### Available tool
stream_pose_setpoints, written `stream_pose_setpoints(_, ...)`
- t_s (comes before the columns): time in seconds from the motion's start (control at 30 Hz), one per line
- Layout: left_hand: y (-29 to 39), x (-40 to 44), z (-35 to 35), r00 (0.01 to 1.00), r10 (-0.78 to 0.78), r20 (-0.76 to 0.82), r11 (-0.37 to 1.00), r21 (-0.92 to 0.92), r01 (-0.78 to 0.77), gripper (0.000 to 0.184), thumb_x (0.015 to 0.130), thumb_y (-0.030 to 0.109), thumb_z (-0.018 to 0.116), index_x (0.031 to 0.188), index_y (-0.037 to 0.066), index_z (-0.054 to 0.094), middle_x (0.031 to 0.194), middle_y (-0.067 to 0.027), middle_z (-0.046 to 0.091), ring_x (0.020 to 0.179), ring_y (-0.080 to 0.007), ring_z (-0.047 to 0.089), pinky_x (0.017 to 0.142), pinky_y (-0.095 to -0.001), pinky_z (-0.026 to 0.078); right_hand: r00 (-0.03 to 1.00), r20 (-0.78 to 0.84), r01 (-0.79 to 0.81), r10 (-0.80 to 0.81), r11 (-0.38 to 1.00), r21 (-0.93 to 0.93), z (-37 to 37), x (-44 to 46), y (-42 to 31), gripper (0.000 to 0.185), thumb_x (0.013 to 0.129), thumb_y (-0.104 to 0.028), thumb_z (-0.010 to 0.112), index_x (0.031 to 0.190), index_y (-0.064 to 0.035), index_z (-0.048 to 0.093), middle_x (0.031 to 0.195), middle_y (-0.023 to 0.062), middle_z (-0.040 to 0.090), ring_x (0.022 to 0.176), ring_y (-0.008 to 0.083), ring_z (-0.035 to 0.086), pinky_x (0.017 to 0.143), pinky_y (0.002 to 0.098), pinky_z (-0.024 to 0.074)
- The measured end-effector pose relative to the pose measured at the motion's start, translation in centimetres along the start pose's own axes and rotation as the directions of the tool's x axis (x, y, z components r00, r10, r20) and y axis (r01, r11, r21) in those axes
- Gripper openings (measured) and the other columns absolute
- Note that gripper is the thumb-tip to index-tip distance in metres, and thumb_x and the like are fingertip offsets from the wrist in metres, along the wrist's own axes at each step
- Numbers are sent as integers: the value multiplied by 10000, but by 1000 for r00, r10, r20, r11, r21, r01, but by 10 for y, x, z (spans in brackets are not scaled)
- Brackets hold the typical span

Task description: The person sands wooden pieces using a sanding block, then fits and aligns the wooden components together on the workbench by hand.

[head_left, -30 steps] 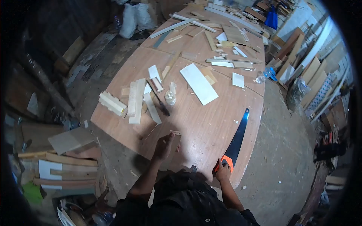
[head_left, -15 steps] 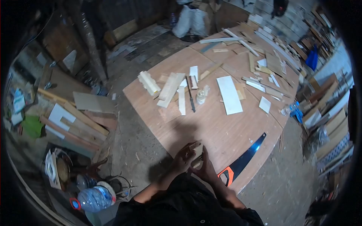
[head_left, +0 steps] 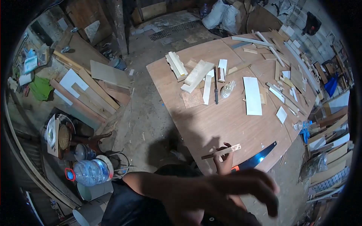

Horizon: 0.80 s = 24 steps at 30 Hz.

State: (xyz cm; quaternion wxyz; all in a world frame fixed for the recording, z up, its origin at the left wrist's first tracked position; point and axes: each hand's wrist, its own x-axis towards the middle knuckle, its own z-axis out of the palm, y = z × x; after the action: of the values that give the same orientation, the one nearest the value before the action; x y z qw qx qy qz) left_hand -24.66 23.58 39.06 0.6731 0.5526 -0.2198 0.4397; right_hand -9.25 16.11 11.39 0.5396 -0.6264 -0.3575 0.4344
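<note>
My right hand [head_left: 224, 164] grips a short wooden strip [head_left: 223, 151] above the table's near edge, the strip lying roughly level across the fingers. My left hand [head_left: 222, 194] is raised close to the camera, slightly blurred, with its fingers apart and bent and nothing visible in them. It covers part of my right forearm. Beside my right hand lies a handsaw [head_left: 260, 155] with a black blade; its orange handle is mostly hidden behind my left hand.
On the wooden table [head_left: 203, 124] lie a white board [head_left: 252, 96], a glass jar [head_left: 227, 89], a dark slender tool [head_left: 216, 90] and several wood offcuts [head_left: 198, 76]. A large water bottle [head_left: 90, 172] stands at lower left. Boards [head_left: 77, 88] lean at the left.
Both hands held the small wooden piece together near my body. My left hand has let go and risen toward the camera; my right hand now holds the strip alone. The view has shifted.
</note>
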Motion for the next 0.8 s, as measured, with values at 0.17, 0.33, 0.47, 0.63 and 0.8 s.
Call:
stream_pose_setpoints(0.17,-5,9,-7,905,413,-101,911,51,-410,490,828,488,734,1033,43,733,1110,-202,664,1049,-288,623,920,-492,445,998,-58,2,-5,999,-52,4,12,12,618,801,32,680,1348,-54,405,1089,78,545,1052,191,580,965,369,486)
stream_pose_setpoints(0.33,19,10,-30,861,344,-375,926,-19,-378,419,849,417,732,965,15,737,1079,-175,671,1004,-259,618,920,-465,428,993,-110,-33,30,999,-22,41,31,15,620,804,37,674,1352,-50,398,1069,74,528,1052,191,570,952,356,498)
stream_pose_setpoints(0.47,49,12,-75,888,259,-380,914,-199,-352,364,879,352,714,952,-4,736,1078,-152,676,974,-260,615,929,-449,419,989,-143,-34,31,999,-20,76,52,6,631,806,31,677,1360,-42,385,1083,79,524,1053,186,571,943,357,505)
stream_pose_setpoints(0.63,65,15,-138,920,206,-332,899,-306,-312,265,888,209,720,921,-54,725,1034,-148,698,931,-279,614,913,-446,443,994,-100,-36,33,999,-27,119,86,-2,636,811,85,646,1369,-41,368,1095,69,526,1095,200,579,979,362,503)
stream_pose_setpoints(0.8,61,16,-191,897,308,-316,846,-340,-410,191,872,134,739,812,-46,716,995,-154,708,915,-286,616,892,-452,467,995,-57,-79,79,997,-5,154,117,-13,643,802,72,663,1367,-44,377,1103,64,512,1117,199,566,994,360,491)
